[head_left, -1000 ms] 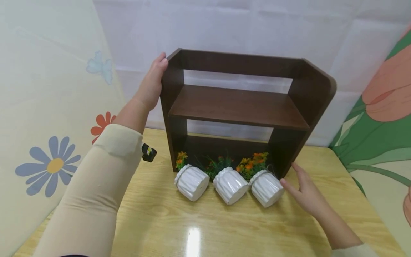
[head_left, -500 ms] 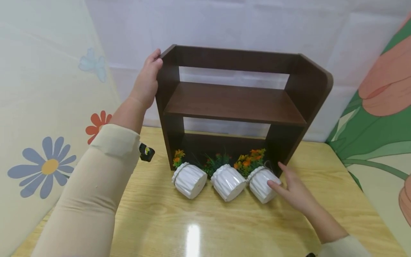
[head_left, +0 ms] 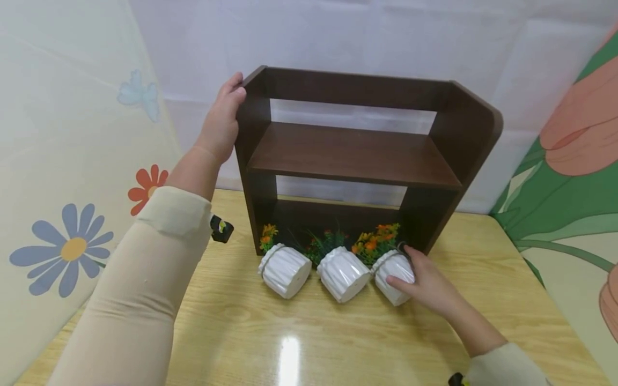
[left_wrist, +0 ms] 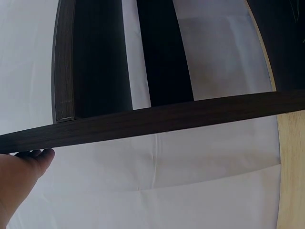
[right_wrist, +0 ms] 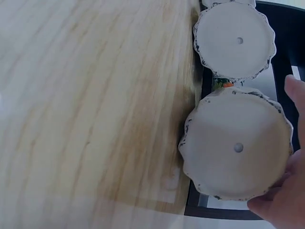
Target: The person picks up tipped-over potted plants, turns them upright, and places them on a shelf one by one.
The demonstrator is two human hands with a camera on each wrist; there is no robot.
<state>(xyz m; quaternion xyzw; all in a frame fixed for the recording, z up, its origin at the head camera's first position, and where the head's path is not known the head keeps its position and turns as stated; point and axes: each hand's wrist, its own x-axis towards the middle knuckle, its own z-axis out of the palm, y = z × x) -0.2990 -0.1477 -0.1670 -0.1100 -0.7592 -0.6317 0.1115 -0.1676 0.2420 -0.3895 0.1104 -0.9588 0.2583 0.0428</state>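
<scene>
A dark brown two-tier shelf (head_left: 354,153) stands upright on the wooden table (head_left: 241,332). My left hand (head_left: 219,126) rests against the outer left side panel near its top, also seen in the left wrist view. Three white fluted flowerpots lie tipped along the lower shelf's front, bases facing me, with orange and red flowers pointing inward. My right hand (head_left: 429,281) is around the right flowerpot (right_wrist: 233,143), thumb extended over its side and other fingers at its far right side. The middle flowerpot (head_left: 344,274) and left flowerpot (head_left: 286,271) lie beside it, untouched.
White cloth (head_left: 309,32) hangs behind the shelf. Panels with painted flowers (head_left: 72,249) stand on the left and right. The upper shelf board (head_left: 352,153) sits above the pots, with a low back rail (head_left: 357,88) over it.
My right hand has moved left from beside the shelf's right panel to the right flowerpot. The left hand has stayed on the shelf side. The pots lie as before; the head view has shifted slightly.
</scene>
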